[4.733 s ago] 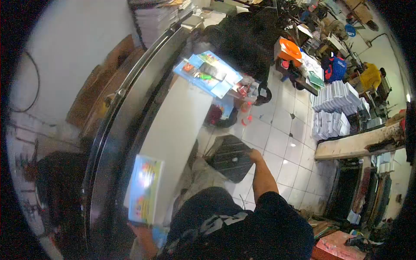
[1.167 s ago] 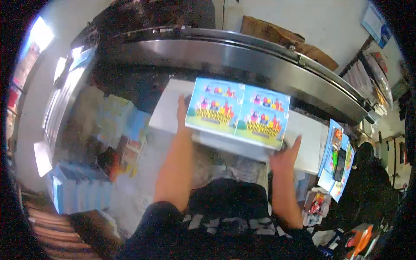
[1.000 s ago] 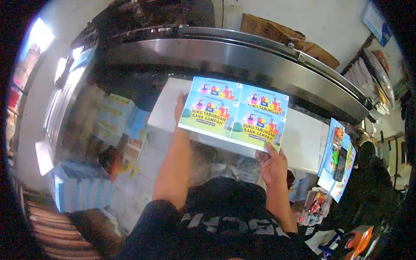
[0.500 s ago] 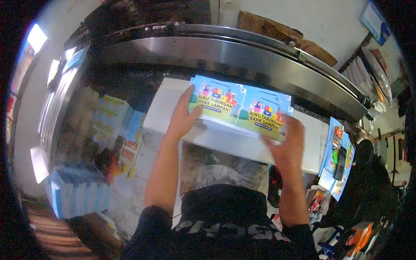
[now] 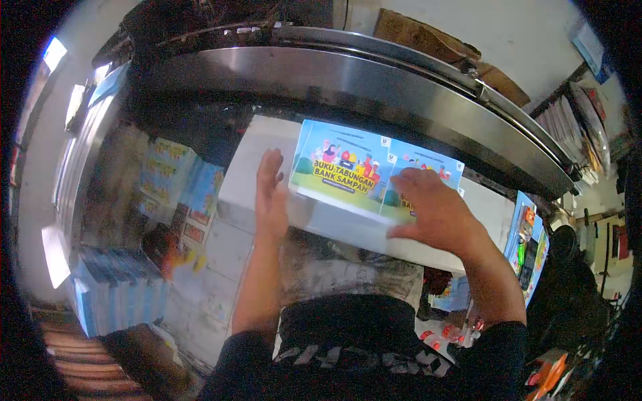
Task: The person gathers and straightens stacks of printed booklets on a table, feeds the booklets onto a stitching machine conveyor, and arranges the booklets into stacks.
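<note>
A small stack of printed cover sheets point(image 5: 341, 157) lies on a white work surface point(image 5: 244, 167). Each shows cartoon figures and the words "Buku Tabungan Bank Sampah", and their edges are slightly offset at the left and top. My left hand point(image 5: 271, 197) stands edge-on just left of the stack, fingers stretched up, with nothing in it. Over the right-hand part of the covers is my right hand point(image 5: 435, 210), its thumb apart from the fingers, hiding part of the print. Whether its fingertips touch the paper I cannot tell.
A long metal machine bar point(image 5: 321, 73) runs behind the work surface. Stacked blue-edged booklets point(image 5: 124, 294) stand at lower left, with printed sheets point(image 5: 167, 174) above them. More printed sheets point(image 5: 525, 230) with small items on top lie at the right end.
My left hand has come off the covers' left edge and opened beside it. My right hand has moved from the right edge leftward over the print. The camera view has shifted slightly.
</note>
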`<state>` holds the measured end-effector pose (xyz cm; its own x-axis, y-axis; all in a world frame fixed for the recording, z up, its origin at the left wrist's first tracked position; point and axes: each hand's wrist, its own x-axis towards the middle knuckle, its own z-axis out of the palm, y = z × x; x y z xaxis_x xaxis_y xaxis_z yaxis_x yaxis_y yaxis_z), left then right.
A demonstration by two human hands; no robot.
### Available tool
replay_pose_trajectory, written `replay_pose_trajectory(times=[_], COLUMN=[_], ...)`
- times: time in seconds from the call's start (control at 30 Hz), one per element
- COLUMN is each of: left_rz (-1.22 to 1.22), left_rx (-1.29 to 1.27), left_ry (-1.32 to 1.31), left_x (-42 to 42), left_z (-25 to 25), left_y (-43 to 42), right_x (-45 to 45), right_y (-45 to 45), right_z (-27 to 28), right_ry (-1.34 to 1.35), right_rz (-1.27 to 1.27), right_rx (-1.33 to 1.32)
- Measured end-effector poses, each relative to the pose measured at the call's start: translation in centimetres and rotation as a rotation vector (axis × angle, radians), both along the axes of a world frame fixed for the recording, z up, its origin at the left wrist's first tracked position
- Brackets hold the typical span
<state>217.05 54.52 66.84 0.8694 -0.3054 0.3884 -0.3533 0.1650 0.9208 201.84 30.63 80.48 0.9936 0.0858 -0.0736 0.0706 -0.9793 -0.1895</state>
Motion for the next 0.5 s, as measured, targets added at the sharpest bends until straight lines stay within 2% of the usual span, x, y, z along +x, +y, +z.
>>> replay_pose_trajectory(times=[0.1, 0.2, 0.37, 0.43, 0.5], left_rz=[0.028, 0.061, -0.015, -0.036, -0.091], left_rx=[-0.008, 0.000, -0.074, -0.087, -0.089], left_ry=[-0.017, 0.016, 0.098, 0.112, -0.003], left_x=[-0.1, 0.4, 0.8, 0.7, 0.6], left_z=[0.1, -0.7, -1.7, -1.9, -1.8], left_y=[-0.1, 0.1, 0.1, -0.2, -0.6], right_x=[-0.3, -0.3, -0.3, -0.3, -0.1], right_y=[1.0, 1.1, 2.2, 1.9, 0.9], right_z=[-0.6, -2.1, -3.5, -2.8, -1.9], right_ry=[0.005, -0.108, -0.197, -0.167, -0.140], right_rz=[-0.023, -0.061, -0.119, -0.102, -0.085], right_rx=[-0.062, -0.113, -0.283, -0.231, -0.179])
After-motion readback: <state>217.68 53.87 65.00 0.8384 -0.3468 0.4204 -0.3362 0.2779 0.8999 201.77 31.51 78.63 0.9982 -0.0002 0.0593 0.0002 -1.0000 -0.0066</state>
